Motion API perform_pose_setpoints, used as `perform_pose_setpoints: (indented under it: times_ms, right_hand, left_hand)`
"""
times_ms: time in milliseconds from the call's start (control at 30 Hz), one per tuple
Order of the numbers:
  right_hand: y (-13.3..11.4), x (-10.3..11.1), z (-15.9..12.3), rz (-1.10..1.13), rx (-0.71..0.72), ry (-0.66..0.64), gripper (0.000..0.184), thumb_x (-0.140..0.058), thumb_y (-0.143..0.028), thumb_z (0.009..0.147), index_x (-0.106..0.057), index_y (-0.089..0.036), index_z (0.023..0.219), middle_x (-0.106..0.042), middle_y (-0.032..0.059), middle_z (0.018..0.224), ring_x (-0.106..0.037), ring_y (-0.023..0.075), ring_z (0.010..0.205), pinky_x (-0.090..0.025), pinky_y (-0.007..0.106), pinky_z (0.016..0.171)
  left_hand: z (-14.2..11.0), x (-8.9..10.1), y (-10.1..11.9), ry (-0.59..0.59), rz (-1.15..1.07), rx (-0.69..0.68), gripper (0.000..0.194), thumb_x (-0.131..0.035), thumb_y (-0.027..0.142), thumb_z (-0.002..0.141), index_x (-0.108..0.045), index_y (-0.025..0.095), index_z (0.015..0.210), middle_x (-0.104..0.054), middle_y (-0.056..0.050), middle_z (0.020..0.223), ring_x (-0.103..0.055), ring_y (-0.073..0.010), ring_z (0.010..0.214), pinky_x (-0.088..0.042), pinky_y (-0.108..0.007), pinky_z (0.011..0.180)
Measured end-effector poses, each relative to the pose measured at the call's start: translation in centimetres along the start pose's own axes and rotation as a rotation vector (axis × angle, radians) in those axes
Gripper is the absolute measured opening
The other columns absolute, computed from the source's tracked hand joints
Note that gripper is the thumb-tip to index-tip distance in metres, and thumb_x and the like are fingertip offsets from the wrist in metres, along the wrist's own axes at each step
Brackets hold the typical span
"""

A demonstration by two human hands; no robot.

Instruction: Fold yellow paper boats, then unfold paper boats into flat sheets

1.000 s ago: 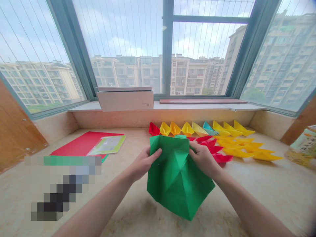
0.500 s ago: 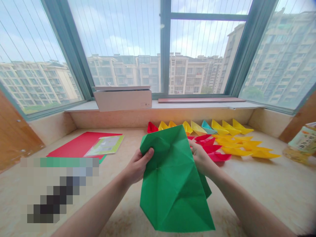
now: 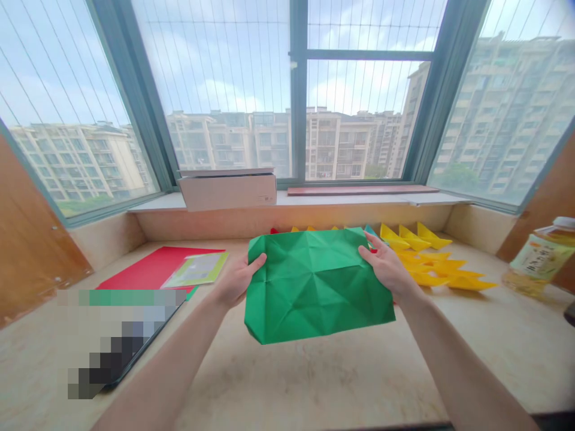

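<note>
A creased sheet of green paper (image 3: 314, 293) is spread in the air between my two hands, above the stone counter. Fold lines cross near its middle, and its left corners look folded in. My left hand (image 3: 238, 278) is closed on the left edge, thumb on the near face. My right hand (image 3: 386, 266) pinches the upper right edge in the same way, its other fingers partly hidden behind the sheet. Behind the paper stand folded paper boats, several of them yellow (image 3: 431, 272), partly covered by the sheet.
Red paper sheets (image 3: 144, 266) and a clear packet with a green edge (image 3: 200, 269) lie at left. Nearer is a dark flat object (image 3: 139, 350), partly blurred out. A white box (image 3: 229, 191) sits on the sill. A bottle (image 3: 541, 257) stands at right.
The green paper has turned from upright to a wider, spread position and opened out. My right hand has come from behind it to the upper right edge. The view has tilted up slightly.
</note>
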State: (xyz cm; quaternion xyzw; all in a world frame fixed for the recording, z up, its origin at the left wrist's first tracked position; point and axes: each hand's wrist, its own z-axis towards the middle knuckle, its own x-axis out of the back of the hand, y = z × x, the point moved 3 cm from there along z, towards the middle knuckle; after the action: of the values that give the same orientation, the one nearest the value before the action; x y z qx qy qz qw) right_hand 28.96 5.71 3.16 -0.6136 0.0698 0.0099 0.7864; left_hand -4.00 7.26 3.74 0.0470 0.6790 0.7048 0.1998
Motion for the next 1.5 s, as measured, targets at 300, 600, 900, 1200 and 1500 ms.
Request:
perform_pose_setpoints:
  times_ms: [300,600,900,1200,1500]
  right_hand:
    - [3.7,-2.2,-8.8,-0.392,0.064,0.002,0.065,-0.055,-0.038,0.089,-0.037,-0.023,0.149,-0.043,0.0110,0.154,-0.038,0.0270,0.143,-0.035,0.048,0.115]
    - [4.8,-4.8,-11.7,-1.105,0.125,-0.072,0.065,-0.039,-0.023,0.094,-0.026,-0.004,0.154,-0.053,0.0223,0.143,-0.050,0.0320,0.134,-0.043,0.045,0.107]
    - [3.7,-7.7,-13.3,-1.482,0.304,-0.380,0.057,-0.042,-0.050,0.098,-0.054,-0.014,0.141,-0.039,0.0176,0.155,-0.030,0.0339,0.146,-0.015,0.053,0.120]
    - [4.9,-6.1,-13.2,-1.409,0.164,-0.569,0.073,-0.028,-0.063,0.098,-0.033,-0.016,0.154,-0.023,0.0176,0.161,-0.015,0.0330,0.150,-0.012,0.052,0.121]
    - [3.8,-9.1,-14.0,-1.306,0.121,-0.598,0.076,-0.035,-0.071,0.093,-0.032,-0.026,0.154,-0.020,0.0133,0.162,-0.015,0.0398,0.149,-0.010,0.063,0.117]
  left_hand:
    - [-6.8,1.4,0.6,0.071,1.165,-0.104,0.055,-0.068,0.040,0.079,-0.058,0.017,0.128,-0.066,-0.013,0.128,-0.058,-0.0352,0.122,-0.045,-0.047,0.104]
    - [-11.6,-6.2,-2.3,-0.354,1.657,-0.209,0.052,-0.042,0.043,0.099,-0.045,0.023,0.147,-0.030,-0.013,0.160,-0.024,-0.0319,0.148,-0.024,-0.051,0.119]
    - [-12.2,-5.7,-5.8,-0.462,1.564,-0.080,0.066,-0.028,0.068,0.095,-0.027,0.038,0.153,-0.017,-0.009,0.164,-0.009,-0.0341,0.151,-0.008,-0.062,0.118]
    - [-12.2,-4.7,-6.6,-0.221,1.583,-0.012,0.087,-0.037,0.083,0.080,-0.028,0.037,0.153,-0.018,-0.014,0.163,-0.008,-0.0456,0.148,-0.007,-0.068,0.114]
    - [-12.3,-4.8,-6.3,-0.228,1.583,-0.018,0.081,-0.037,0.078,0.085,-0.029,0.036,0.153,-0.020,-0.014,0.163,-0.012,-0.0442,0.149,-0.009,-0.068,0.114]
